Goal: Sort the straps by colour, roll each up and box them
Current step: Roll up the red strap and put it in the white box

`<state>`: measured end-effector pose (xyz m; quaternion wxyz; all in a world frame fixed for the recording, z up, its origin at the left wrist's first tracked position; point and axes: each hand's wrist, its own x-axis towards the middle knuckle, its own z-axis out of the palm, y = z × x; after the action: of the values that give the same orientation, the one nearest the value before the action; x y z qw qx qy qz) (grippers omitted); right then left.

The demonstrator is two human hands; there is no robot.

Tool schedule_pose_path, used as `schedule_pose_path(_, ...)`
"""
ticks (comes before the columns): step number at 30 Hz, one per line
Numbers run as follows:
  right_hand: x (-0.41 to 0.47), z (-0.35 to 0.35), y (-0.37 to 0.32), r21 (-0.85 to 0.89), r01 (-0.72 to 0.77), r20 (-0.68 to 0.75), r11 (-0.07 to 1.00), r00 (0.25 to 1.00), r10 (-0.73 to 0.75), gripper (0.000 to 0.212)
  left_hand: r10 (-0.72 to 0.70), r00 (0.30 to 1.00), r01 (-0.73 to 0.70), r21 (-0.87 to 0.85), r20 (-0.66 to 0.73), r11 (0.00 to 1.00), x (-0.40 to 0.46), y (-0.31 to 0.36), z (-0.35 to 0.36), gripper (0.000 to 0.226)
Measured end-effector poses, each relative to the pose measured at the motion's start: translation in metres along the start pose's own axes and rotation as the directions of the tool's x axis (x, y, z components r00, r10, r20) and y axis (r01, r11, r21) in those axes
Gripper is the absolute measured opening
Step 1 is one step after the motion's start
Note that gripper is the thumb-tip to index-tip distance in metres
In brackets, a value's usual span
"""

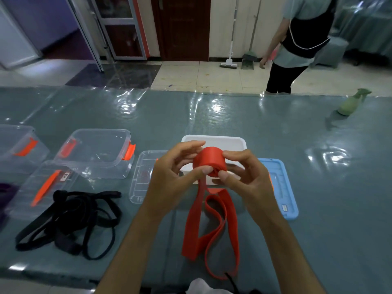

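Observation:
A red strap is partly wound into a thick roll held up over the table. My left hand pinches the roll's near side with thumb and fingers. My right hand grips its right side. The loose tail of the red strap hangs down and loops on the table in front of me. A tangle of black straps lies on the table to the left. Behind my hands stands a white box. A clear box with orange latches stands open to the left.
A second clear box sits at the far left, clear lids lie near the boxes, and a blue lid lies right of my hands. A green spray bottle stands far right. A person stands beyond the table.

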<state>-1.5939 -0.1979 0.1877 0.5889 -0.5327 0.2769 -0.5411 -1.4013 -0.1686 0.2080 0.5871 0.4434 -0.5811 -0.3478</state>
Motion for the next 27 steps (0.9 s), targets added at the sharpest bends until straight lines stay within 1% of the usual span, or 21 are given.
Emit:
schedule_pose_path(2, 0.006, -0.002, -0.001, -0.107, 0.004, -0.024, 0.994, 1.000, -0.007, 0.028, 0.002, 0.998, -0.001, 0.012, -0.061, 1.000, -0.002, -0.003, 0.001, 0.041)
schedule_pose_path(5, 0.008, -0.002, 0.000, -0.118, 0.024, -0.031, 0.993, 0.999, -0.028, 0.033, -0.003, 0.992, 0.000, -0.030, -0.123, 1.000, -0.006, -0.005, 0.004, 0.036)
schedule_pose_path(7, 0.009, 0.001, 0.000, -0.111, 0.056, -0.043, 0.992, 0.997, -0.061, 0.034, 0.013, 0.996, -0.019, -0.061, -0.090, 0.998, -0.006, -0.006, 0.003, 0.034)
schedule_pose_path(9, 0.010, 0.003, -0.001, -0.092, 0.070, -0.089, 0.993, 0.993, -0.078, 0.036, 0.019, 1.000, -0.021, -0.069, -0.022, 0.997, -0.003, -0.005, -0.001, 0.039)
schedule_pose_path(11, 0.010, 0.005, 0.000, -0.040, 0.050, -0.110, 0.998, 0.992, -0.054, 0.032, 0.026, 1.000, -0.025, -0.059, 0.018, 0.998, 0.000, -0.005, -0.005, 0.045)
schedule_pose_path(13, 0.009, 0.006, 0.002, -0.001, 0.008, -0.063, 1.000, 0.998, -0.008, 0.030, 0.051, 0.999, -0.051, -0.022, 0.010, 0.998, 0.002, -0.005, -0.005, 0.047)
schedule_pose_path(15, 0.009, 0.005, 0.001, -0.030, -0.013, -0.050, 0.999, 0.999, 0.012, 0.035, 0.057, 0.998, -0.057, 0.013, 0.003, 0.998, 0.003, -0.006, -0.002, 0.047)
schedule_pose_path(18, 0.010, 0.003, -0.004, -0.047, -0.010, -0.098, 0.999, 0.995, 0.005, 0.042, 0.018, 0.998, -0.021, 0.040, 0.065, 0.999, 0.005, -0.006, 0.000, 0.048)
schedule_pose_path(21, 0.008, 0.004, -0.007, -0.060, 0.036, -0.109, 0.998, 0.993, -0.043, 0.037, -0.005, 0.996, -0.005, 0.108, 0.089, 0.994, 0.004, -0.008, 0.000, 0.051)
schedule_pose_path(23, 0.007, 0.006, -0.008, -0.071, 0.052, -0.113, 0.996, 0.992, -0.060, 0.040, -0.008, 0.996, -0.006, 0.162, 0.087, 0.987, 0.006, -0.007, 0.000, 0.052)
schedule_pose_path(24, 0.007, 0.007, -0.009, -0.089, 0.059, -0.120, 0.994, 0.990, -0.069, 0.041, 0.004, 0.995, -0.023, 0.195, 0.097, 0.981, 0.008, -0.007, -0.001, 0.052)
schedule_pose_path(27, 0.007, 0.007, -0.009, -0.124, 0.105, -0.127, 0.987, 0.985, -0.120, 0.037, 0.084, 0.983, -0.132, 0.311, 0.163, 0.941, 0.015, -0.003, -0.005, 0.054)
